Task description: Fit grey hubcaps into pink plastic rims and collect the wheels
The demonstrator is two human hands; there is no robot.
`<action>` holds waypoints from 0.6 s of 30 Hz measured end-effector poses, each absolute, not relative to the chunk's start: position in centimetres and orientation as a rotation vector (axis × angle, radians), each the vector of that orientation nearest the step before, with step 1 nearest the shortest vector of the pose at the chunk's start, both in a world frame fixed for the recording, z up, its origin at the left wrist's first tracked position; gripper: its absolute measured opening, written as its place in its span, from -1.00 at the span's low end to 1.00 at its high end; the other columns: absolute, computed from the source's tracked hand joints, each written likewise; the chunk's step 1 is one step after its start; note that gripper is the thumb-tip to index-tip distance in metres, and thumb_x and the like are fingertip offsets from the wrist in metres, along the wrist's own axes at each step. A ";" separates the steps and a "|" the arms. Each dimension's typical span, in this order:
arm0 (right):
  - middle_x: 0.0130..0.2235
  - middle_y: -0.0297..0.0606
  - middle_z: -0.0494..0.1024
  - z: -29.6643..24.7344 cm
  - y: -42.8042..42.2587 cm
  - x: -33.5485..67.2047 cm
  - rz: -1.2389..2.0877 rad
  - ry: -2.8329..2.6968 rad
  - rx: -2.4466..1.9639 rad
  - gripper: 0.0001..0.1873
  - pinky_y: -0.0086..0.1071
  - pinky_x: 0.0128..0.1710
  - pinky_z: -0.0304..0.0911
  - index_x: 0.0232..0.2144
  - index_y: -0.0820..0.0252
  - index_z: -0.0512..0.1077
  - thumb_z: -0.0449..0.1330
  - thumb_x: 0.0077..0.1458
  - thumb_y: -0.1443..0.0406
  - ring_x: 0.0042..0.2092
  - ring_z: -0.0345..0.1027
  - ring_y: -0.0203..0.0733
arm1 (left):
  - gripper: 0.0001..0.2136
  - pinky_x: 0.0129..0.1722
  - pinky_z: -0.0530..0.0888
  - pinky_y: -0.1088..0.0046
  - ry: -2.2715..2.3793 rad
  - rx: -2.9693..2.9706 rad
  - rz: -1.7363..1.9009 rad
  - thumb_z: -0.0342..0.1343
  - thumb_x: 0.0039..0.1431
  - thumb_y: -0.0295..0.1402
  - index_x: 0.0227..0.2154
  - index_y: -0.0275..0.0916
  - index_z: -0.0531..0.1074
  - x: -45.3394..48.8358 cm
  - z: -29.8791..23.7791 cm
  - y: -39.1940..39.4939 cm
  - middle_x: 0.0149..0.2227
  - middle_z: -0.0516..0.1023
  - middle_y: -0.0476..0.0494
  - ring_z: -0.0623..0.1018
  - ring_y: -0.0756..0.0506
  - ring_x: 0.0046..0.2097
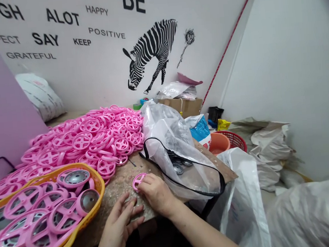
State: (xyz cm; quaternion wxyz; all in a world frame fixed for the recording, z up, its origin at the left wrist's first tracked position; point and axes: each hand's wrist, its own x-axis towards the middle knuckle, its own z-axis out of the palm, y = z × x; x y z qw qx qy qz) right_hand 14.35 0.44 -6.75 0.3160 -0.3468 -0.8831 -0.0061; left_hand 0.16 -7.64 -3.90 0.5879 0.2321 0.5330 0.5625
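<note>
Between the thumb and fingers of my right hand [156, 193] is a small pink plastic wheel ring [138, 180] with spokes, held just over the worktable [115, 189]. My left hand [119, 221] hovers close beside it near the table's front edge, fingers apart, and I see nothing in it. A large heap of pink wheel rings [82, 140] covers the table's far left. At the near left, a yellow basket [100, 179] holds pink rings, several fitted with grey metal-look discs [76, 177]. To the right lies a clear plastic bag [165, 127] with grey discs [178, 169] inside its mouth.
A black strap [185, 162] runs round the bag's mouth. Beyond the table's right edge stand an orange tub [219, 143], a red basket [236, 137] and white sacks [270, 152]. A cardboard box [171, 105] sits against the back wall. A purple panel [3, 95] rises at the left.
</note>
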 end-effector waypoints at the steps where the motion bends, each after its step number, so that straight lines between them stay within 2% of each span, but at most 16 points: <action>1: -0.18 -0.22 0.57 -6.5 0.3 14.4 -0.008 -2.312 -0.891 -0.87 -0.33 -0.08 0.25 -0.19 0.16 0.49 0.13 0.29 0.32 -0.09 0.36 -0.14 | -0.54 -0.34 0.62 0.28 1.245 0.518 1.316 0.31 -0.01 -0.51 -0.01 -0.29 0.37 0.1 -4.0 -7.5 -0.16 0.59 -0.27 0.66 -0.18 -0.27; 3: -0.17 -0.22 0.57 -5.7 -0.4 14.5 0.014 -2.292 -0.841 -0.88 -0.32 -0.07 0.26 -0.17 0.17 0.48 0.14 0.28 0.34 -0.10 0.36 -0.14 | -0.55 -0.35 0.62 0.27 1.216 0.483 1.319 0.32 -0.01 -0.48 -0.03 -0.29 0.37 -0.1 -4.2 -7.3 -0.19 0.61 -0.26 0.66 -0.19 -0.28; 5: -0.18 -0.22 0.57 -4.9 -1.4 14.5 0.031 -2.301 -0.791 -0.88 -0.32 -0.10 0.26 -0.17 0.17 0.47 0.14 0.28 0.34 -0.12 0.37 -0.15 | -0.58 -0.36 0.61 0.29 1.135 0.489 1.305 0.36 -0.01 -0.36 -0.09 -0.28 0.40 -0.4 -4.3 -7.2 -0.24 0.63 -0.23 0.65 -0.18 -0.31; 8: -0.25 -0.25 0.57 -4.0 -3.3 14.7 0.020 -2.328 -0.732 -0.86 -0.31 -0.17 0.27 -0.22 0.15 0.48 0.11 0.30 0.31 -0.18 0.38 -0.16 | -0.60 -0.41 0.59 0.39 1.049 0.548 1.238 0.41 -0.08 -0.21 -0.22 -0.28 0.46 -0.5 -4.2 -7.3 -0.38 0.62 -0.13 0.63 -0.13 -0.38; 13: -0.16 -0.21 0.58 -2.3 -5.8 17.0 0.175 -2.213 -0.695 -0.82 -0.31 -0.12 0.31 -0.22 0.16 0.49 0.08 0.31 0.30 -0.12 0.42 -0.17 | -0.67 -0.59 0.51 0.55 1.124 0.599 1.171 0.43 -0.16 -0.36 -0.31 -0.28 0.48 0.1 -3.6 -7.5 -0.52 0.57 -0.03 0.57 -0.04 -0.52; 16: -0.10 -0.15 0.56 -1.2 -5.0 20.1 0.246 -2.028 -0.903 -0.81 -0.32 -0.03 0.30 -0.20 0.16 0.49 0.06 0.31 0.32 -0.06 0.42 -0.16 | -0.75 -0.63 0.52 0.54 1.204 0.608 1.194 0.35 -0.10 -0.46 -0.32 -0.29 0.45 0.5 -3.7 -7.4 -0.53 0.56 -0.03 0.55 -0.03 -0.57; 18: -0.14 -0.14 0.55 -0.8 -3.3 22.4 0.202 -1.955 -1.133 -0.79 -0.32 -0.05 0.30 -0.21 0.18 0.50 0.04 0.31 0.33 -0.09 0.42 -0.16 | -0.77 -0.64 0.51 0.54 1.232 0.619 1.210 0.32 -0.07 -0.48 -0.33 -0.28 0.43 0.7 -3.8 -7.3 -0.55 0.54 -0.01 0.55 -0.03 -0.58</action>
